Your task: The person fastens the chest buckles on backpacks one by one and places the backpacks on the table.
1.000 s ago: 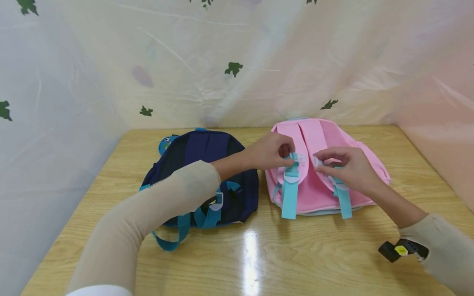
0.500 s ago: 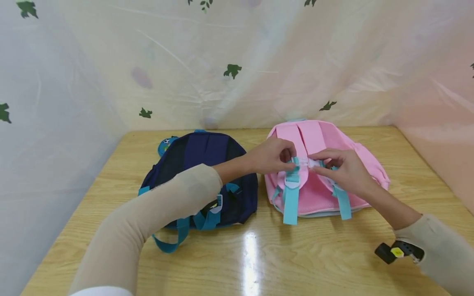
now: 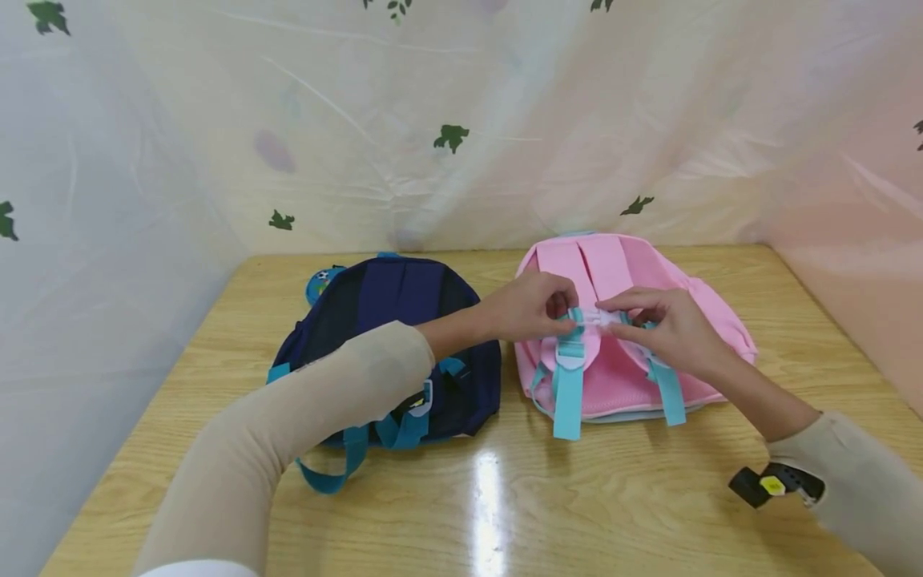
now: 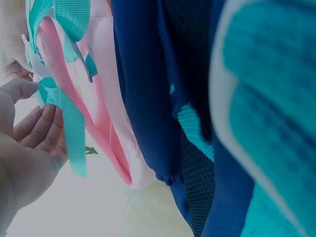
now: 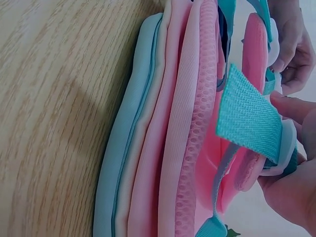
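Note:
The pink backpack (image 3: 604, 268) lies strap side up at the right, with teal webbing tails (image 3: 568, 405) hanging off its front. Across its two shoulder straps, a white side-release buckle (image 3: 597, 318) has its halves lined up and touching; whether they are locked cannot be told. My left hand (image 3: 530, 304) pinches the pronged half by its teal webbing. On the other side, my right hand (image 3: 671, 324) pinches the socket half between thumb and fingers. In the right wrist view, a white strap adjuster (image 5: 286, 148) sits close by the right hand (image 5: 296, 192).
Left of it lies a navy backpack (image 3: 404, 288) under my left forearm, with a loose teal strap loop (image 3: 328, 481) reaching toward the front. A round blue charm (image 3: 317, 284) sits behind it. A pale curtain (image 3: 360, 120) borders the wooden table (image 3: 613, 505).
My right hand has moved left, bringing the buckle's socket half from a gap away up to the pronged half. The left hand has stayed nearly still, dropping slightly.

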Tool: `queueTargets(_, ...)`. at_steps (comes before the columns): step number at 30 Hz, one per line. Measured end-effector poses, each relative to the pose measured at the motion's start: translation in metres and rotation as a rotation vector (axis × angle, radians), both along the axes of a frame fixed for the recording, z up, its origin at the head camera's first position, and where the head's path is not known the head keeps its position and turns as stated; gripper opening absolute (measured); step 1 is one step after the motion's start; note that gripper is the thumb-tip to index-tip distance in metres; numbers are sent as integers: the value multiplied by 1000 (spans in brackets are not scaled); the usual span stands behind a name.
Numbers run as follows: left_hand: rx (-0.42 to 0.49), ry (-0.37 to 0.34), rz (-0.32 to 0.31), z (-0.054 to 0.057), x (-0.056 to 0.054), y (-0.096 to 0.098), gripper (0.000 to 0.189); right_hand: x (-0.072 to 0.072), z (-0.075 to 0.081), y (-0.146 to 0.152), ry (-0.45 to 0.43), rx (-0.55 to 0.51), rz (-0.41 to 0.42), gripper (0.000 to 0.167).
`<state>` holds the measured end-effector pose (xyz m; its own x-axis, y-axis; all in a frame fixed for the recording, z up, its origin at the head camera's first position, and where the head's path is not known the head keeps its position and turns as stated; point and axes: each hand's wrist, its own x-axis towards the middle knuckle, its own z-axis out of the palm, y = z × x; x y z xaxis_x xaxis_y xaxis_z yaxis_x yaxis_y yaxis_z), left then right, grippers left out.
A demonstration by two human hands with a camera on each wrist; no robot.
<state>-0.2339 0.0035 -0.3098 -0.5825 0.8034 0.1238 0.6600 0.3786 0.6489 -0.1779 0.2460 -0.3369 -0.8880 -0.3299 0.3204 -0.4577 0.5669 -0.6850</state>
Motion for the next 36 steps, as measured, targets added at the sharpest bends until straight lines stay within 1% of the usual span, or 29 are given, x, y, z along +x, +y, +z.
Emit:
queueTargets(4, 7, 4, 5, -1, -1, 1, 19, -1, 0, 1, 1, 13, 0, 30)
queueTargets(8, 27, -13, 5, -1, -1, 1, 21, -1, 1, 1, -3, 16, -4, 29)
queueTargets(11, 40, -24, 8, -1, 0, 1, 22, 0, 2, 1, -37, 16, -31, 27)
queueTargets(16, 44, -20, 11, -3, 1, 3, 20, 1, 3, 1, -91, 10, -68, 25)
queueTargets(22, 52, -15, 9, -6, 2, 6, 20, -1, -1, 3, -72, -12, -31, 26)
queueTargets(25, 62, -31, 6, -7, 1, 7, 20, -3, -3, 3, -69, -39, -13, 27)
queueTargets(29, 62, -55, -2, -8, 0, 8, 21, -3, -3, 4, -105, -80, 4, 28)
queueTargets(32, 55, -61, 2, -7, 0, 8, 21, -3, -3, 6, -125, -93, 17, 28)
queueTargets(36, 53, -68, 7, -5, 1, 8, 21, -4, -3, 8, -123, -128, 80, 28)
